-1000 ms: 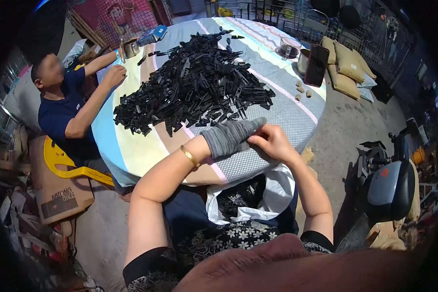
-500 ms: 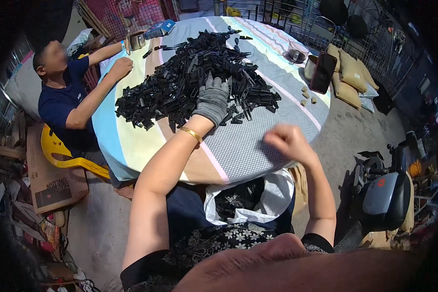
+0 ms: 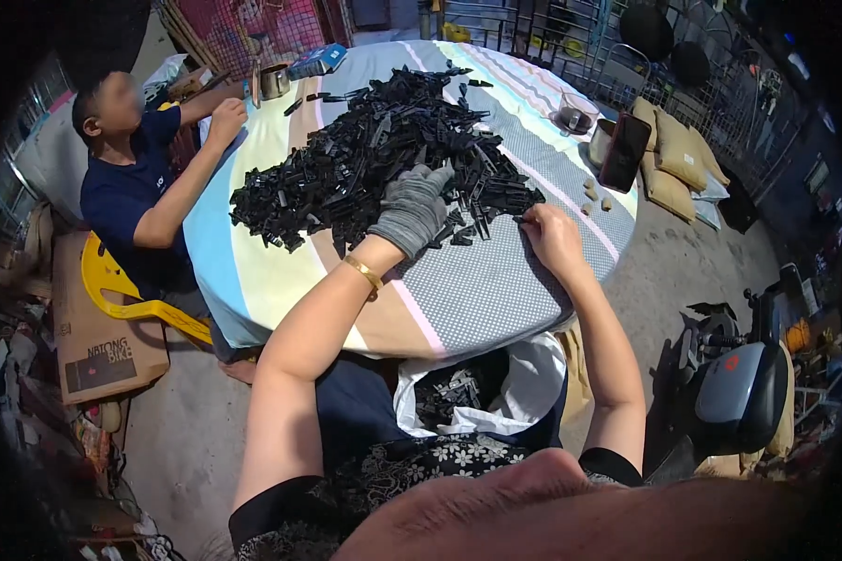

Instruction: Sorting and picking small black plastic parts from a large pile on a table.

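A big heap of small black plastic pieces [image 3: 346,168], long and narrow like clips, lies on a round table covered by a striped cloth [image 3: 477,280]. My left hand [image 3: 410,210], in a grey knitted glove with bare fingertips, rests at the heap's near side. Its fingers are bent among the pieces; what they grip is hidden. At the heap's right edge my bare right hand [image 3: 554,236] has thumb and fingertips pinched together, and what lies between them is too small to make out. Below the table edge, a white sack [image 3: 533,379] at my lap holds more black pieces.
Across to the left a person [image 3: 126,178] sits with forearms at the table edge. A metal cup [image 3: 274,81] and a blue box [image 3: 317,62] stand at the far left. On the right are a phone [image 3: 625,152], small tan stubs [image 3: 590,194], a glass bowl [image 3: 573,117], stacked sacks [image 3: 675,154] and a scooter [image 3: 744,383].
My right hand has moved forward and left to the heap's edge, its fingers now pinched. The fingers of my left hand have bent and turned rightward. The other person's near hand has lifted slightly.
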Demonstrator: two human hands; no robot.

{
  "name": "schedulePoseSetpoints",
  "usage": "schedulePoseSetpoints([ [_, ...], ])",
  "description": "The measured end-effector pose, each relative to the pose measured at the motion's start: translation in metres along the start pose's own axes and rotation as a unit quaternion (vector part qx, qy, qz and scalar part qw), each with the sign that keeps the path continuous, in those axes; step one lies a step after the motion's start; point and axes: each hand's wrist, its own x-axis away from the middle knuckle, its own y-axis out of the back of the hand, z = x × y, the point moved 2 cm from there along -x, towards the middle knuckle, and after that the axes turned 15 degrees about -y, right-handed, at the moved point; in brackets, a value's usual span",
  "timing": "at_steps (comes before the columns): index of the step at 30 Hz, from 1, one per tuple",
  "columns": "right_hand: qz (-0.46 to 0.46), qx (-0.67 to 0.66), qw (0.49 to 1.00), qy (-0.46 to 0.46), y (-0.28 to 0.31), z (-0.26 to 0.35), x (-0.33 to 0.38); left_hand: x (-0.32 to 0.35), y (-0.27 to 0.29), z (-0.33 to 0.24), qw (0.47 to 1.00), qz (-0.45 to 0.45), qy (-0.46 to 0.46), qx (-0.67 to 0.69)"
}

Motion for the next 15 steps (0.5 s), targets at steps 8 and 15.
schedulePoseSetpoints([
  [8,0.093,-0.092,0.991,0.025,0.015,0.024,0.034,0.002,0.004,-0.036,0.844,0.017,0.024,0.535],
  [15,0.151,-0.141,0.978,0.024,0.025,0.034,0.056,0.011,0.005,-0.048,0.939,0.220,-0.082,0.252],
])
